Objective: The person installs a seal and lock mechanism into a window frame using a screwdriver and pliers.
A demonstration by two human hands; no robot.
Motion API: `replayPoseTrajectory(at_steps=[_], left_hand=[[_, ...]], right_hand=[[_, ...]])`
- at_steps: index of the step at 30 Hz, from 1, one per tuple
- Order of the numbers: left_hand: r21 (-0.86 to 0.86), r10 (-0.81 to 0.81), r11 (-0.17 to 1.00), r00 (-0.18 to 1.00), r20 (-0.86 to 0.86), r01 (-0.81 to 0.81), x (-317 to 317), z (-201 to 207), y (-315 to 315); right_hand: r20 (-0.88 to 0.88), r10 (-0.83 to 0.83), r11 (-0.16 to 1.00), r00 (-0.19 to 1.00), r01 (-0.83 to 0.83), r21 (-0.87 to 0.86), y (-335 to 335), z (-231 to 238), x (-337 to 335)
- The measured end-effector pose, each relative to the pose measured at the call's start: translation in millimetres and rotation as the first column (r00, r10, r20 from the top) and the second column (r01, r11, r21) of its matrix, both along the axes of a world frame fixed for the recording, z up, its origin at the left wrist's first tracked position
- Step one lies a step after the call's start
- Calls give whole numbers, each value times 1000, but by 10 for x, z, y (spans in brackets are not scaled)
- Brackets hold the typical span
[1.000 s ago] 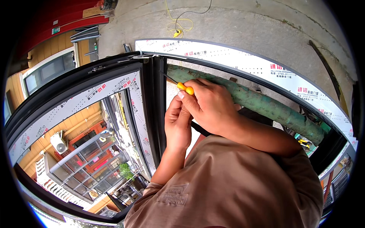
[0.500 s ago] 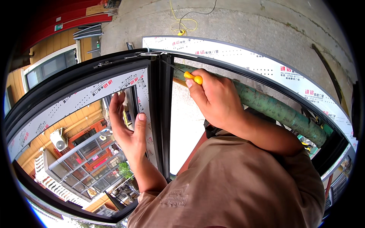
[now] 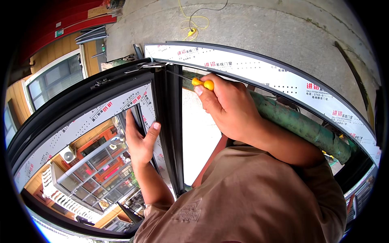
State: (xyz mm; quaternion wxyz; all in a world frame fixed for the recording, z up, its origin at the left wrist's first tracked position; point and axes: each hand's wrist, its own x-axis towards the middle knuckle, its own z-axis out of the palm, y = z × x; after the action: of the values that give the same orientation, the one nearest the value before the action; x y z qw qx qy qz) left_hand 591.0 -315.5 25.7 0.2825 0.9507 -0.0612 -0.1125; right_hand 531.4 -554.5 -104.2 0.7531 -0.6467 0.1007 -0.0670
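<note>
My right hand grips a screwdriver with a yellow handle; its thin shaft points left to the top corner of the black window frame. My left hand is wrapped around the black handle on the inner side of the open window sash, thumb out to the right. The sash has white protective film with red print. The black centre post stands between my two hands.
A green wrapped pipe runs behind my right forearm. The outer frame with white film arcs above it. Beyond lie concrete ground, a yellow cable, a red wall and grey bars. The glass reflects buildings.
My left hand left the screwdriver, moved down and left, and closed on the sash handle. The right hand stays at the top corner with the screwdriver.
</note>
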Motion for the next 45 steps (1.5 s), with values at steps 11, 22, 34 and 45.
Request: replayPoseTrajectory(at_steps=[11, 22, 34, 45], left_hand=[[36, 37, 999, 994, -100, -34, 7, 42, 2], [-62, 16, 998, 1000, -19, -17, 12, -17, -100], [-39, -7, 999, 998, -69, 5, 18, 21, -51], [5, -14, 1000, 997, -75, 14, 0, -2, 22]], right_hand=[[-107, 116, 941, 987, -75, 329, -8, 93, -29], [-192, 357, 474, 914, 0, 881, -80, 308, 36], [-172, 246, 837, 954, -119, 534, -57, 170, 101], [138, -127, 840, 982, 181, -511, 52, -49, 47]])
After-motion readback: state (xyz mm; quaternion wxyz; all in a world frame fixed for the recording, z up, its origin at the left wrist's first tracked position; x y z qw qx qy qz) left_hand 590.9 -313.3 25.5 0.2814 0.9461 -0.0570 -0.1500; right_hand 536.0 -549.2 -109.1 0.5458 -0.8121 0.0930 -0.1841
